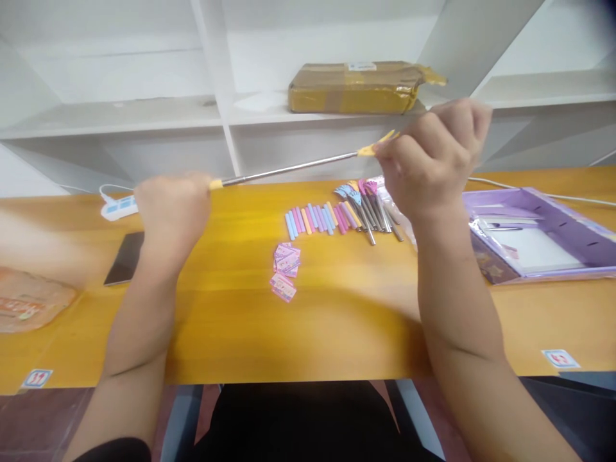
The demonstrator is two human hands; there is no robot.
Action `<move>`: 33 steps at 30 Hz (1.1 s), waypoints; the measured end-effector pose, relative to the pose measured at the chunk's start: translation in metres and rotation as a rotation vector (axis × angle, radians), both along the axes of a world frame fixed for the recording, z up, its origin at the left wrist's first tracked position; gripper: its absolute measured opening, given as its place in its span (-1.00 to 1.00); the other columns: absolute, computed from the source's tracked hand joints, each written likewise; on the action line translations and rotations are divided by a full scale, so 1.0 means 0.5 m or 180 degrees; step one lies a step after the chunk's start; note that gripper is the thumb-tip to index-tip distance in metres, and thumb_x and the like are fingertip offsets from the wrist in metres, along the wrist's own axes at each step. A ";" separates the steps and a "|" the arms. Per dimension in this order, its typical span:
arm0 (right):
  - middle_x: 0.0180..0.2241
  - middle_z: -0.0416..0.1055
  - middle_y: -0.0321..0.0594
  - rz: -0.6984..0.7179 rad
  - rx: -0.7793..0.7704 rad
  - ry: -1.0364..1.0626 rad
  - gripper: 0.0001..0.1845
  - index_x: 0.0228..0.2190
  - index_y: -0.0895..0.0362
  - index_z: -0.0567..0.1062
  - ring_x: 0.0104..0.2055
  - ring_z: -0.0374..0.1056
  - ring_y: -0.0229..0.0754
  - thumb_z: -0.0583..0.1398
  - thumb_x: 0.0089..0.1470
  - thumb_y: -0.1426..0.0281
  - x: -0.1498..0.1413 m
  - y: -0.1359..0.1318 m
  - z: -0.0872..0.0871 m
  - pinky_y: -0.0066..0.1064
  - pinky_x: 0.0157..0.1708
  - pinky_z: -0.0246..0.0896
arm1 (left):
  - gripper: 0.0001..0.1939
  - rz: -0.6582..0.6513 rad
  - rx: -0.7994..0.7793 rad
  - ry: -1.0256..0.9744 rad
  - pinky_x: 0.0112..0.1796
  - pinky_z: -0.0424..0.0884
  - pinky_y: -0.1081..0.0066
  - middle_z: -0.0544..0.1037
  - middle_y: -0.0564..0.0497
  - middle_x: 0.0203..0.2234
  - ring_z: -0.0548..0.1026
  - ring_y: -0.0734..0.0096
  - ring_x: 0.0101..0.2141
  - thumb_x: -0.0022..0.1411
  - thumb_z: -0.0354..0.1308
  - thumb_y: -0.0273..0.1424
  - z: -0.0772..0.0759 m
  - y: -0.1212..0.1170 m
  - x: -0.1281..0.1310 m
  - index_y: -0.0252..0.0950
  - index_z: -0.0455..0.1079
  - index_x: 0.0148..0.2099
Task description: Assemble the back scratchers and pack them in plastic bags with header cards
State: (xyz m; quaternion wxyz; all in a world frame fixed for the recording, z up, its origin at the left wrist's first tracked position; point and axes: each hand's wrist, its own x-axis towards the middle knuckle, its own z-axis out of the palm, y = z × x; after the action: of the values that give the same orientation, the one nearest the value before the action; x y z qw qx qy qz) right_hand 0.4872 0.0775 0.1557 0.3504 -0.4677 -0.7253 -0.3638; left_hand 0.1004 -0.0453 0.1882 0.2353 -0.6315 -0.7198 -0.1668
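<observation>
I hold a thin telescopic metal rod [293, 169] stretched out above the yellow table [337, 333]. My left hand [171, 208] is closed around its yellow handle end. At the other end, my right hand [436, 154] is raised higher and pinches the small yellow hand-shaped tip [380, 144]. On the table below lie several more collapsed rods with pastel handles [337, 217] in pink, blue and yellow, side by side. A few small pink cards [285, 269] lie in front of them.
An open purple box [539, 234] sits at the right with a white cable behind it. A dark phone [126, 258] and a white power strip [118, 206] lie at the left. A brown parcel [356, 86] rests on the white shelf behind.
</observation>
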 end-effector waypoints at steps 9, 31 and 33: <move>-0.43 0.27 -0.13 -0.1318 0.0555 0.1138 -0.27 -0.65 0.11 0.07 -0.13 0.21 -0.06 0.40 0.34 0.29 0.206 0.145 0.009 0.04 0.01 -0.06 | -0.61 0.0114 -0.0147 -0.0008 -0.28 -0.08 0.19 0.03 0.05 -0.45 -0.04 0.26 -0.37 0.45 0.05 -0.50 0.047 0.021 -0.153 -0.16 -0.03 -0.39; -0.36 0.47 0.02 -0.1628 -0.0284 0.1880 -0.29 -0.74 0.08 0.23 -0.04 0.18 0.08 0.65 -0.12 0.46 0.228 0.204 0.037 0.08 0.04 -0.12 | -0.59 0.0034 -0.0010 -0.0093 -0.26 -0.10 0.14 0.02 0.02 -0.49 0.01 0.21 -0.34 0.44 0.07 -0.24 0.050 0.010 -0.240 -0.12 -0.04 -0.42; -0.39 0.44 0.03 -0.1867 -0.0449 0.1901 -0.26 -0.76 0.08 0.22 -0.05 0.17 0.07 0.67 -0.16 0.44 0.223 0.204 0.041 0.09 0.04 -0.14 | -0.61 0.0013 -0.0038 -0.0143 -0.25 -0.11 0.14 0.02 0.02 -0.48 0.00 0.21 -0.33 0.40 0.09 -0.25 0.047 0.013 -0.239 -0.13 -0.03 -0.42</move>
State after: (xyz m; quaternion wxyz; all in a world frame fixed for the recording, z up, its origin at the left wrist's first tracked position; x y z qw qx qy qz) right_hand 0.5986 0.1793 0.1763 0.3940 -0.7620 -0.4513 -0.2461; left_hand -0.0192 -0.0388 0.2116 0.2157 -0.6275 -0.7271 -0.1762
